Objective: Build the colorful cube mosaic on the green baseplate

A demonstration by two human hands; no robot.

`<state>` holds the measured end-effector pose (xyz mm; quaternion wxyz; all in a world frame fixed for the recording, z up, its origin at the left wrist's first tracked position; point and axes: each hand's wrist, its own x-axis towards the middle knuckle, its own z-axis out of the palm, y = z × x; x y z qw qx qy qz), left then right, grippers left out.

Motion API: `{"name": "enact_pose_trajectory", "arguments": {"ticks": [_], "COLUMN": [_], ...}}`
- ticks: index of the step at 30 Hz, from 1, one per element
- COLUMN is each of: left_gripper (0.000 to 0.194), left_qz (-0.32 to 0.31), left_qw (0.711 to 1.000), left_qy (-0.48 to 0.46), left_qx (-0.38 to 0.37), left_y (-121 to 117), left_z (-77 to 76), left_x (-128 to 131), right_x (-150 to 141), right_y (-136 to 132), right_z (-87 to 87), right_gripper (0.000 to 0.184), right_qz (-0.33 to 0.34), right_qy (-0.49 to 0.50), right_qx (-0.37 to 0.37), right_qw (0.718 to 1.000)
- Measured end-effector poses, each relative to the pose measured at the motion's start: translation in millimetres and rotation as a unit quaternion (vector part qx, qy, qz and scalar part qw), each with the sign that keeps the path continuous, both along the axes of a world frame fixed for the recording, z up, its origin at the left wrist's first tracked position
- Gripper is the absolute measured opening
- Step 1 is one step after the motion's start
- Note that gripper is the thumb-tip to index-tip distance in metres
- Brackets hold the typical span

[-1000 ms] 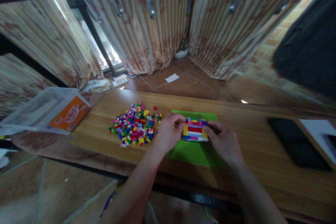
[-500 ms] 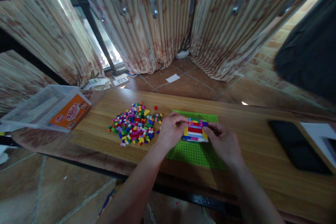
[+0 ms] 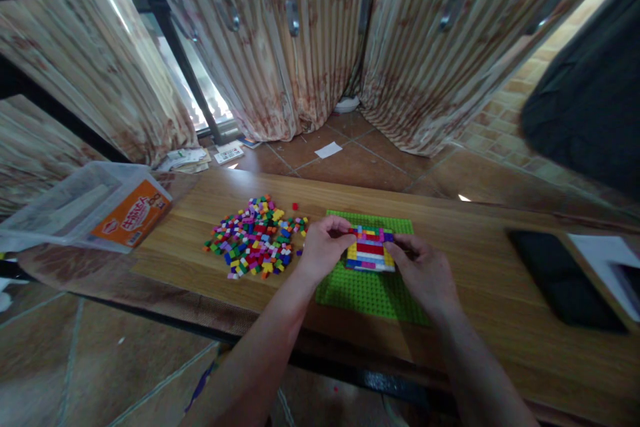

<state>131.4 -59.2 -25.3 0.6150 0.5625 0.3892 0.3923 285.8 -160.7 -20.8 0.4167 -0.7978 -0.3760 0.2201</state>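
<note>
Block build held over green baseplate, pinched at its sides by left hand and right hand, fingers nearly closed, baseplate partly hidden by both, flanked by loose bricks and tablet, clear bin farther left.

Dim room, window light behind, soft blur, edges stretched.
</note>
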Motion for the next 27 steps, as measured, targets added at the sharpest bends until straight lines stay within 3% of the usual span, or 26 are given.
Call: {"name": "enact_pose_trajectory", "arguments": {"ticks": [9, 27], "left_gripper": [0.01, 0.008], "left_qz": [0.001, 0.037], "left_qw": [0.996, 0.999], "left_qy": [-0.033, 0.005], "left_qx": [-0.083, -0.034], "left_y": [-1.2, -2.3], "left_z": [5.8, 2.1], "left_x": [0.3, 6.8], "right_x": [1.6, -1.3], "right_y": [-0.6, 0.1], "right_z": [-3.2, -2.4], "right_gripper": [0.044, 0.04], "right_qz": [0.006, 0.002], "right_qy": [0.011, -0.011], "right_qx": [0.0, 0.008], "right_qw": [1.0, 1.0]}}
